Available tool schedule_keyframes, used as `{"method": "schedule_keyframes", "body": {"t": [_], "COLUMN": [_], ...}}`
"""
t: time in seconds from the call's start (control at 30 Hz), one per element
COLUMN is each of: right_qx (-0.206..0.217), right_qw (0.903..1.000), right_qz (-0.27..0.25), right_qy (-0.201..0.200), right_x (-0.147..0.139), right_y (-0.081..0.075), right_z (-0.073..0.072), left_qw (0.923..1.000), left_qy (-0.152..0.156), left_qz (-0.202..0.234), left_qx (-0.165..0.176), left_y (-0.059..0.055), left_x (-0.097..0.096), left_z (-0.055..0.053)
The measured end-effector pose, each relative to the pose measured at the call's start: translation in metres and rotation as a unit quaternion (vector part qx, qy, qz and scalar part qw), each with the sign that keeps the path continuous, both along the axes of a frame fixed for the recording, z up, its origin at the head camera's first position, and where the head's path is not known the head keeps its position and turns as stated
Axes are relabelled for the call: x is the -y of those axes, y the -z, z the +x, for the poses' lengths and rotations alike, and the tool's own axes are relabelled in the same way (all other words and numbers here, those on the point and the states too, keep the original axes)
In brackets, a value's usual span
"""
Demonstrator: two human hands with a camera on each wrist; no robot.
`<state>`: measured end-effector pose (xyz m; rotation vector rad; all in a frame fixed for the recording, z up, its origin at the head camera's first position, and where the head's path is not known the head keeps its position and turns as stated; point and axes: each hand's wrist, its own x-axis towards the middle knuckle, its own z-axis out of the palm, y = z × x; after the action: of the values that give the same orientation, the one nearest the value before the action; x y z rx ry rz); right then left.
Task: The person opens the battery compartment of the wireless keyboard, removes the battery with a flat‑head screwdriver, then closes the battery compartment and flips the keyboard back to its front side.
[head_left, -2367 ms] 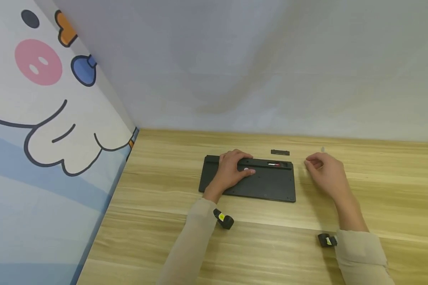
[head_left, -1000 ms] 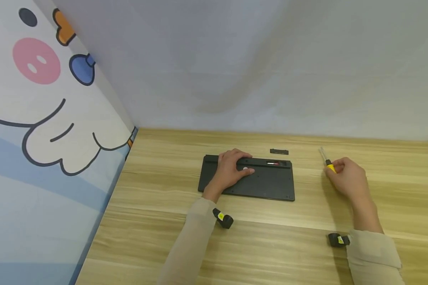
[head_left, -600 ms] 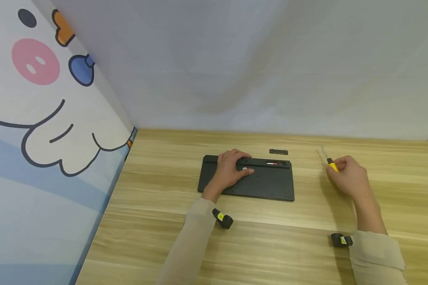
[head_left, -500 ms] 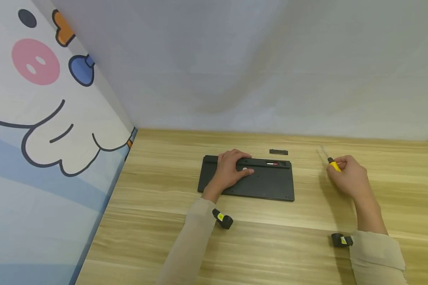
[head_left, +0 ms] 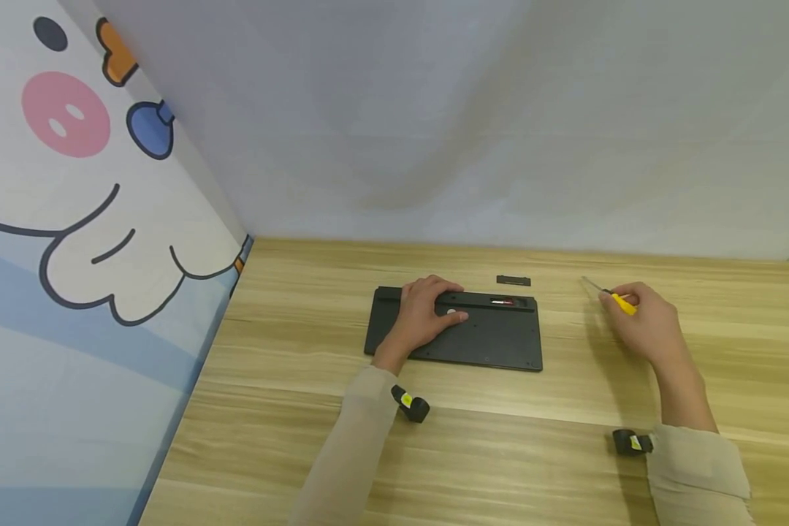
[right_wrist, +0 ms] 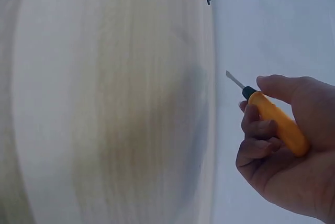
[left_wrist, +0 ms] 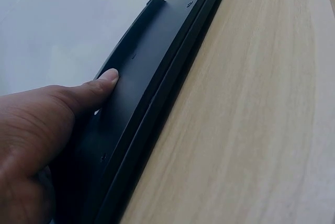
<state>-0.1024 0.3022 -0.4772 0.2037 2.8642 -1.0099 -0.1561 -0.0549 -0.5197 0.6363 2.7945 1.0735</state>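
Right-hand fingers [right_wrist: 255,150] clamped on yellow screwdriver [right_wrist: 282,126]; left-hand fingers [head_left: 444,286] and thumb [left_wrist: 96,91] apart, touching black keyboard [head_left: 489,340] beneath them.

Head view: moderately bright, diffuse illumination. The bench [head_left: 289,453] bears a pale sheen toward its middle; a soft shadow [head_left: 608,358] lies to the left of the right hand [head_left: 644,321]. Beyond the far edge, the wall [head_left: 460,146] carries a broad grey band. Left wrist view: dimmer and bluish, the dark keyboard [left_wrist: 136,72] losing detail. Right wrist view: hazy; diffuse shading near the far edge, grain blurred and bowed at left, screwdriver [right_wrist: 277,122] comparatively crisp.
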Motion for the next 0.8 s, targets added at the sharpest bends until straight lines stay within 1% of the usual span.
{"method": "schedule_keyframes", "body": {"t": [0.33,0.53,0.67,0.8], "right_qx": [-0.034,-0.057,-0.059,-0.051], "right_qw": [0.9992,0.9982,0.9981,0.9985], "right_qz": [0.013,0.009,0.005,0.003], "right_qy": [-0.014,-0.019,-0.018,-0.021], "right_x": [0.001,0.002,0.004,0.008], "right_y": [-0.002,-0.009,-0.014,-0.019], "right_z": [-0.002,-0.005,-0.007,-0.009], "left_qw": [1.0000,1.0000,1.0000,1.0000], "left_qy": [-0.001,-0.003,-0.005,-0.004], "left_qz": [-0.001,0.000,-0.002,-0.005], "left_qx": [-0.002,0.003,0.003,0.000], "left_y": [0.000,-0.001,-0.001,0.000], "left_x": [-0.001,-0.001,0.000,0.000], "left_z": [0.001,0.001,0.001,0.000]}}
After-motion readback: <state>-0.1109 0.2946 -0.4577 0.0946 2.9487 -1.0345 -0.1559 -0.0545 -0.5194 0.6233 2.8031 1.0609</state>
